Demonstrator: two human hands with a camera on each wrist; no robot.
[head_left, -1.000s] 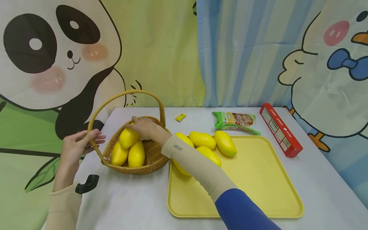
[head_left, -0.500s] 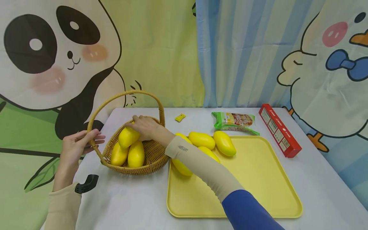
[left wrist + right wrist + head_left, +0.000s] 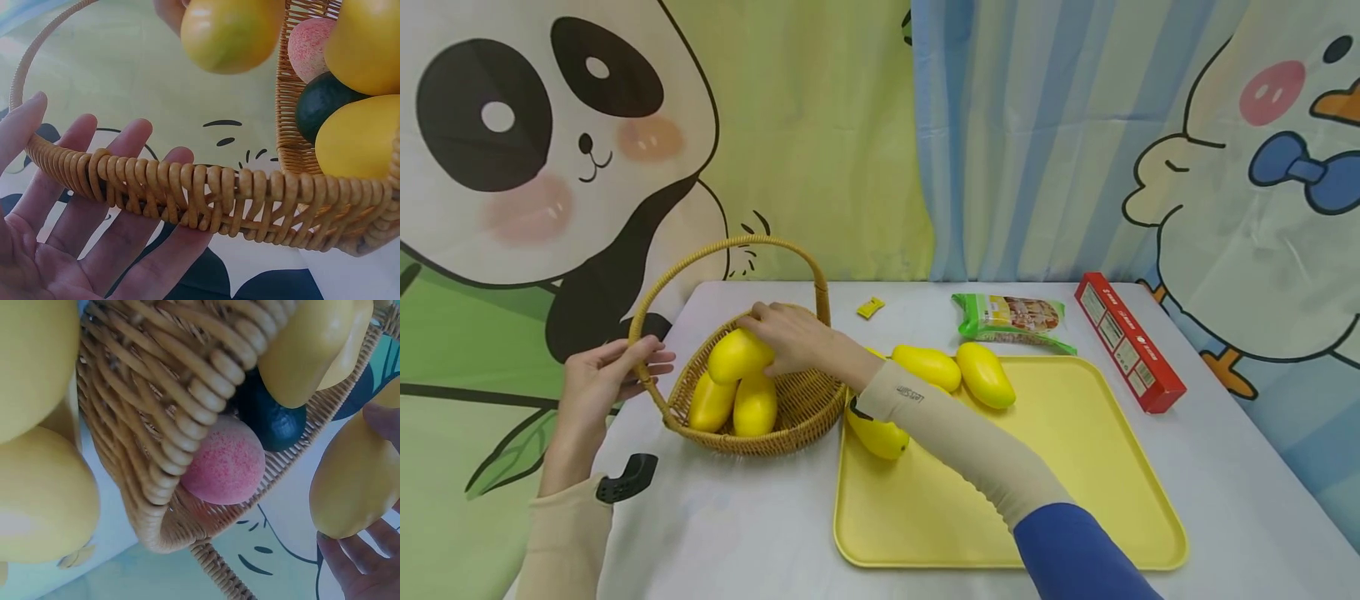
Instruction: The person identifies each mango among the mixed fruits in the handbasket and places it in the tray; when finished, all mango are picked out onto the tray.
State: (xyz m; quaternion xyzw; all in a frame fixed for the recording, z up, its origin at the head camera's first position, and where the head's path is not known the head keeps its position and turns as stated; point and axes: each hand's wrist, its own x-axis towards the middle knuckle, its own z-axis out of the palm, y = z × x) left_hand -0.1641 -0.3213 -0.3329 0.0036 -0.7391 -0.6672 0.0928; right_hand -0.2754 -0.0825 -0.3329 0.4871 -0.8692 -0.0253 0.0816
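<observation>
My left hand (image 3: pixel 602 379) holds the wicker basket's handle (image 3: pixel 638 367) low on its left side, thumb in front and fingers behind. In the left wrist view those fingers (image 3: pixel 103 212) pass behind the woven band. Over the basket (image 3: pixel 808 429), my right hand (image 3: pixel 793 337) grips a yellow mango (image 3: pixel 739 357) from above. Two more mangoes, one at left (image 3: pixel 711 404) and another mango (image 3: pixel 756 408) beside it, lie inside below the held one. Both wrist views show a pink round fruit (image 3: pixel 226 461) and a dark green fruit (image 3: pixel 278 422) in the basket too.
A yellow tray (image 3: pixel 1037 483) with several mangoes (image 3: pixel 985 375) at its far left lies right of the basket. Behind stand a small yellow packet (image 3: pixel 871 307), a green food bag (image 3: pixel 1015 315) and a long red box (image 3: pixel 1129 342). A printed curtain (image 3: pixel 820 142) hangs behind the table.
The mango in my right hand has tipped from fairly upright to more sideways. My right hand and forearm have shifted slightly right. The left hand stays on the handle.
</observation>
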